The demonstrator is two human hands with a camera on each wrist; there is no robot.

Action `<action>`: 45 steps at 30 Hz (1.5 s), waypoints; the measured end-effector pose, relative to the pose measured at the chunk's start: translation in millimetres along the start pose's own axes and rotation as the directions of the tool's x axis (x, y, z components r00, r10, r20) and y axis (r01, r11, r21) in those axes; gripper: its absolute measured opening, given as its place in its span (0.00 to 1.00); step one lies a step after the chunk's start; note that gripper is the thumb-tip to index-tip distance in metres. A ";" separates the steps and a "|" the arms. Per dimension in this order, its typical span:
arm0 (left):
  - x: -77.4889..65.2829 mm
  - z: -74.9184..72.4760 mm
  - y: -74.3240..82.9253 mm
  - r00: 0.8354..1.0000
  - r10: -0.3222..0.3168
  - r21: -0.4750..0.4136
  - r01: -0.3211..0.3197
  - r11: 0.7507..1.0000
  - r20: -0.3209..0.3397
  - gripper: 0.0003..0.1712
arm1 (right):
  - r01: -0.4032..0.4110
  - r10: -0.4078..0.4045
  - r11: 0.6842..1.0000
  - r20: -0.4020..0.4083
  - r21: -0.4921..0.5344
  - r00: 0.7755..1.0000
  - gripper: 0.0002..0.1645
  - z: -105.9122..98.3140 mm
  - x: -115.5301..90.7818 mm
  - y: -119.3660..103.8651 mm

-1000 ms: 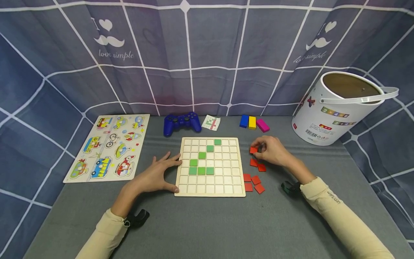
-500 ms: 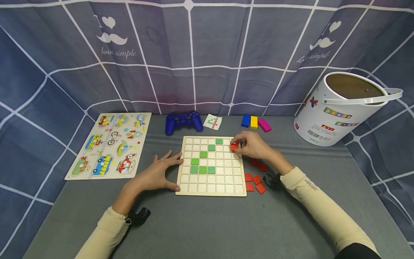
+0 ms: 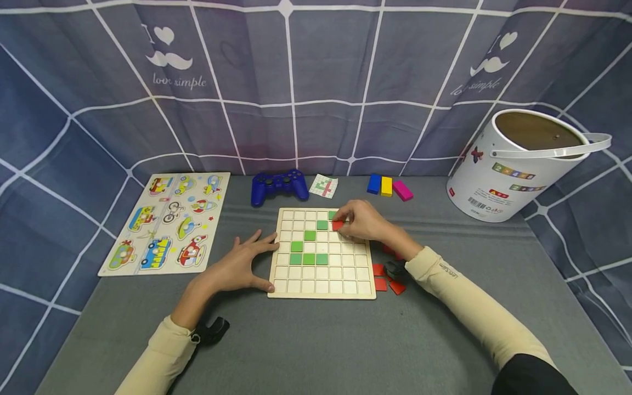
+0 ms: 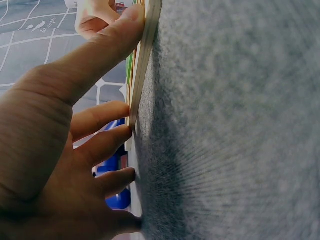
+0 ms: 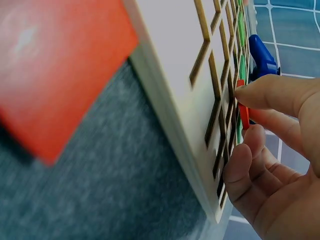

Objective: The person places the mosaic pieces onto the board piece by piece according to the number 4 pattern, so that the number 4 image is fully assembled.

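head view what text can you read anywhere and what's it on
"love simple", left print on the backdrop cloth
"love simple", right print on the cloth, partly creased
Sleeve lettering on the right arm: too small to read
White bucket labels: digits and signs blurred, unreadable

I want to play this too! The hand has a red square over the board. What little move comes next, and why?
Probably lower the red square tile into the empty cell beneath it. The right hand pinches it just above the wooden grid board, beside the green square tiles, while the left hand presses on the board's left edge.
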State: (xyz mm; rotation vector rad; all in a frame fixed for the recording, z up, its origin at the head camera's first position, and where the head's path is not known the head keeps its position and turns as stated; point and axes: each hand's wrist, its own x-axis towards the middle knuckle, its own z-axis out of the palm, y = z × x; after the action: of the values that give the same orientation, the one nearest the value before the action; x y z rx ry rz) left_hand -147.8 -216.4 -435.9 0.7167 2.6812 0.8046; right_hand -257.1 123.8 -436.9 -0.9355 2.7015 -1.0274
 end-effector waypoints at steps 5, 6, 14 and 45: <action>0.5 -0.4 1.7 1.000 -0.002 -0.006 0.002 1.000 0.004 0.57 | -0.001 0.001 1.000 -0.002 -0.010 1.000 0.13 2.2 3.2 -3.0; 0.4 -0.5 2.1 1.000 -0.002 -0.006 0.002 1.000 0.005 0.57 | -0.004 0.004 1.000 -0.001 -0.013 1.000 0.13 2.1 3.6 -3.8; -0.6 1.3 2.6 1.000 0.003 0.001 -0.003 1.000 0.006 0.57 | -0.065 0.067 0.996 0.028 -0.068 0.997 0.13 -0.5 6.2 -8.4; -1.0 0.2 0.1 1.000 -0.005 0.010 0.005 1.000 0.002 0.58 | -0.142 0.140 0.988 -0.038 -0.056 0.989 0.18 -40.0 -111.1 33.5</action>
State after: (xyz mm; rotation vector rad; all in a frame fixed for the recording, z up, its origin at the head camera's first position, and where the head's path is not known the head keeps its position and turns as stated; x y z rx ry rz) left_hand -146.8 -216.7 -435.9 0.7128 2.6860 0.7890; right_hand -196.8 230.6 -440.3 -0.7285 2.7924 -0.9500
